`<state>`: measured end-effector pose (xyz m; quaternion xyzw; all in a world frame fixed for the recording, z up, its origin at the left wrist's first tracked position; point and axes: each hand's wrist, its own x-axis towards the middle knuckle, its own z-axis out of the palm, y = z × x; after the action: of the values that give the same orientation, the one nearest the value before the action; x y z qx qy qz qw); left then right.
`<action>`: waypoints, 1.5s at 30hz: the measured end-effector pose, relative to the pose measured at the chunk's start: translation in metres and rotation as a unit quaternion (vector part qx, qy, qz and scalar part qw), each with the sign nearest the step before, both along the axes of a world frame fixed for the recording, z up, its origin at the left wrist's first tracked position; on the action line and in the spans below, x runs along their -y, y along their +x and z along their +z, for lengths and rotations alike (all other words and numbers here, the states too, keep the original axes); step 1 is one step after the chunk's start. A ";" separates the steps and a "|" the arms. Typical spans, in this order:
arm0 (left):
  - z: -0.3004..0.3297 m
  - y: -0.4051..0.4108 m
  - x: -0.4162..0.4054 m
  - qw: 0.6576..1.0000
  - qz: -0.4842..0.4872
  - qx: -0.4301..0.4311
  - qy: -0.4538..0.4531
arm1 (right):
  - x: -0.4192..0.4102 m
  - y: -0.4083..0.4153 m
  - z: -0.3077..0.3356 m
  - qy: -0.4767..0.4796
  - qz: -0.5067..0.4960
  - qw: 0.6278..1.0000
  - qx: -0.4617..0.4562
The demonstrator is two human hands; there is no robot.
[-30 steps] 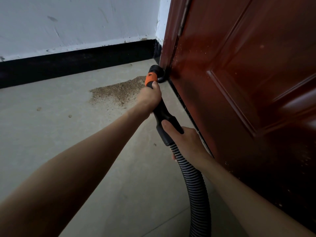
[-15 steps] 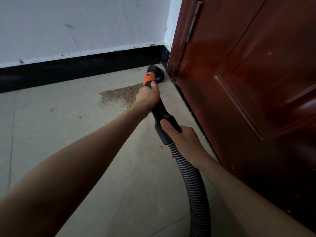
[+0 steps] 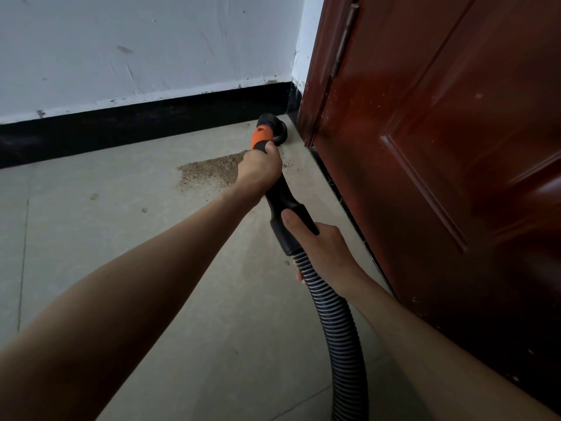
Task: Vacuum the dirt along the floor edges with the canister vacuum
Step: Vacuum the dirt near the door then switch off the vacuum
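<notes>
My left hand point(image 3: 258, 171) grips the black vacuum wand point(image 3: 285, 202) just below its orange collar point(image 3: 261, 137). The round black brush nozzle point(image 3: 274, 129) sits on the floor in the corner, between the black baseboard and the door frame. My right hand point(image 3: 321, 247) holds the wand's lower cuff where the ribbed grey hose point(image 3: 343, 332) joins it; the hose runs down out of the bottom of the view. A patch of brown sandy dirt point(image 3: 209, 173) lies on the floor just left of my left hand, which partly hides it.
A dark red wooden door point(image 3: 440, 177) stands along the right, its bottom edge close to my right arm. A white wall with a black baseboard point(image 3: 145, 126) runs across the back. A few loose crumbs point(image 3: 144, 209) lie on the beige tiled floor point(image 3: 121, 238).
The nozzle has slid away from the door's bottom edge into the corner by the baseboard. Both hands keep their grip on the wand.
</notes>
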<state>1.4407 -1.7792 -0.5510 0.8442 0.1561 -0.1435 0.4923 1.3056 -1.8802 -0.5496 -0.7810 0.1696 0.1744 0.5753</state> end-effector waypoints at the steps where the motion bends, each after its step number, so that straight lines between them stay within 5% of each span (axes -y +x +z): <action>1: 0.000 0.001 0.000 1.000 -0.001 0.002 0.003 | 0.000 0.000 0.001 0.004 0.001 1.000 -0.003; 22: -0.006 0.000 0.006 1.000 -0.018 -0.023 -0.005 | 0.002 -0.004 -0.009 0.039 -0.012 0.999 -0.025; 32: 0.006 -0.023 0.027 0.945 -0.060 -0.095 -0.306 | 0.030 -0.018 -0.029 0.190 -0.097 0.977 -0.027; 36: 0.009 -0.026 0.038 0.943 -0.063 -0.081 -0.317 | 0.034 -0.018 -0.034 0.250 -0.115 0.961 -0.038; 45: 0.000 -0.021 0.058 0.984 -0.053 -0.020 -0.171 | 0.020 -0.012 -0.033 -0.003 -0.183 0.981 0.061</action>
<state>1.4193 -1.8373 -0.5507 0.7517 0.0946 -0.2112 0.6176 1.2940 -1.9000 -0.5828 -0.7478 0.2750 0.0177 0.6041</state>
